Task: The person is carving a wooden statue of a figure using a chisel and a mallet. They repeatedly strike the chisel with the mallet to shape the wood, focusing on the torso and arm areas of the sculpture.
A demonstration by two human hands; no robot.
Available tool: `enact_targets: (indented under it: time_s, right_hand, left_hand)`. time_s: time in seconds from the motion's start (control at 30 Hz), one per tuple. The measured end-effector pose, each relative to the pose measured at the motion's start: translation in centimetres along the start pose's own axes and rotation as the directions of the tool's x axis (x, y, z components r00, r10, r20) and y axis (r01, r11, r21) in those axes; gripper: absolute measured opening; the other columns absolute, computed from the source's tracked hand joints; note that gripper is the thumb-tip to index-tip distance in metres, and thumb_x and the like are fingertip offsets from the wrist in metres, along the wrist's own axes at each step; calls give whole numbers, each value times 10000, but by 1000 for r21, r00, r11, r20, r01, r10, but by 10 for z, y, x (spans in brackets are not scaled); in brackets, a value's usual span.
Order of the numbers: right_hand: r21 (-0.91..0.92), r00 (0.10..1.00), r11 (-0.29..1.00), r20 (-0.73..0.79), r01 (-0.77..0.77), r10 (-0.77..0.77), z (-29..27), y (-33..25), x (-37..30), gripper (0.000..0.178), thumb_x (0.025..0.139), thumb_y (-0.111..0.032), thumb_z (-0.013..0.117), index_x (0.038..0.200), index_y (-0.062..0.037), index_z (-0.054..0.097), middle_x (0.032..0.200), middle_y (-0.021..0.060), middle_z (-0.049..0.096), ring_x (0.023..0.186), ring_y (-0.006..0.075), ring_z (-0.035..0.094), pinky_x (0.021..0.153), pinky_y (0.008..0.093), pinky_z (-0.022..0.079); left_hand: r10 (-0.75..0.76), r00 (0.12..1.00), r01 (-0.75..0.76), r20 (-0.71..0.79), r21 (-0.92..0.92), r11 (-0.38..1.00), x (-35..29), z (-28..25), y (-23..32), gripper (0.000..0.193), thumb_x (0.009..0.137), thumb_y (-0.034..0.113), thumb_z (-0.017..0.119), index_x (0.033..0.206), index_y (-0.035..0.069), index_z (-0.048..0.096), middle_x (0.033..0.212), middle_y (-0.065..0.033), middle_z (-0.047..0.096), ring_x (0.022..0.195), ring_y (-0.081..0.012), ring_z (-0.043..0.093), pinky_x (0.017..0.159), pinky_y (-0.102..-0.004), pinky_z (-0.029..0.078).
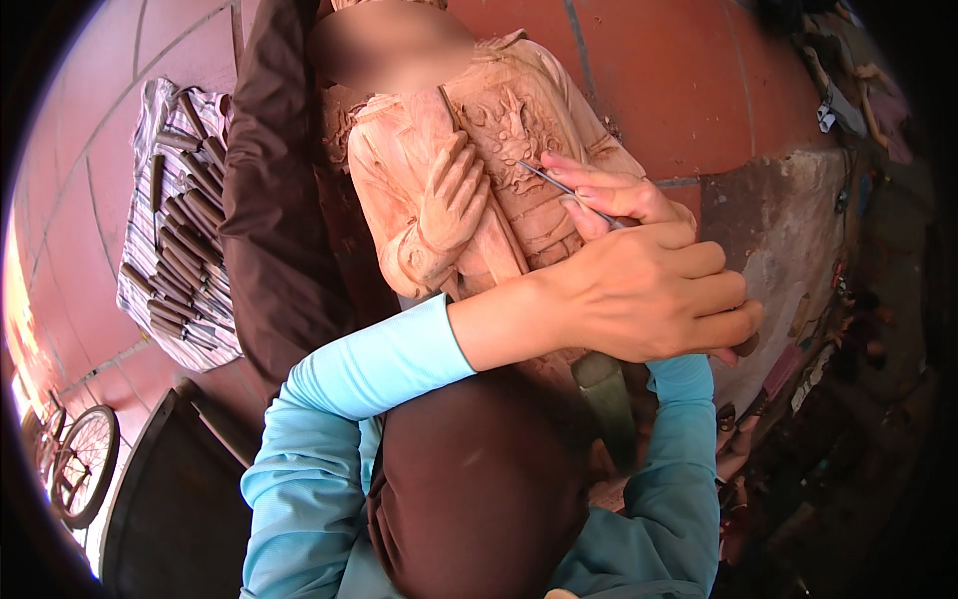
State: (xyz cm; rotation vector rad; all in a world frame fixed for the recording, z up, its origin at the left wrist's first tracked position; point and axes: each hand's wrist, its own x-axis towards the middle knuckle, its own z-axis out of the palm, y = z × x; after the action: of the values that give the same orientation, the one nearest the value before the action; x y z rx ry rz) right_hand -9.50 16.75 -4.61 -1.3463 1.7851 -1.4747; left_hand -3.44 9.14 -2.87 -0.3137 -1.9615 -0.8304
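Observation:
A carved wooden figure point(384, 165) lies on its back before me, with a robe, a raised relief on the chest and one carved hand over a long flat band. A thin metal carving chisel point(544, 177) slants across the figure's chest, its tip at the relief. My left hand point(654, 290) reaches across from the left and is closed round the chisel's rear part, which it mostly hides. Beyond it, the fingers of my right hand point(629, 198) pinch the shaft nearer the tip; its palm is hidden behind my left hand.
Many wooden-handled tools point(185, 235) lie on a striped cloth point(150, 105) at left, over red floor tiles point(659, 60). Brown-clothed legs point(284, 180) flank the figure. A dark green cylinder point(607, 404) stands below my hands. A bicycle wheel point(85, 464) shows at lower left.

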Motion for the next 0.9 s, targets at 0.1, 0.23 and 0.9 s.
enact_targets:
  time_s: [0.1, 0.23, 0.9]
  right_hand:
    - [-34, 995, 995, 4, 97, -97, 0, 11, 0, 130, 928, -31, 566, 1037, 15, 512, 1093, 223, 644, 1066, 384, 639, 897, 469, 552]
    - [-64, 995, 993, 18, 103, -102, 2, 4, 2, 132, 921, -33, 573, 1028, 21, 517, 1084, 226, 645, 1049, 384, 642, 884, 463, 555]
    - [-108, 999, 993, 11, 44, -43, 3, -25, 5, 150, 888, -42, 606, 988, 51, 542, 1042, 237, 648, 966, 379, 660, 815, 437, 571]
  left_hand:
    - [0, 995, -4, -103, -44, 999, -2, 1, 0, 302, 866, 458, 586, 954, 176, 647, 697, 53, 418, 622, -103, 463, 559, -256, 330]
    - [-22, 976, 13, -217, -46, 999, -2, 0, 1, 317, 862, 483, 592, 944, 183, 650, 687, 59, 424, 605, -102, 443, 543, -261, 312]
    - [-113, 971, 88, -211, -125, 988, 22, -16, 13, 355, 812, 469, 635, 933, 137, 662, 656, 36, 402, 558, -108, 439, 474, -261, 300]
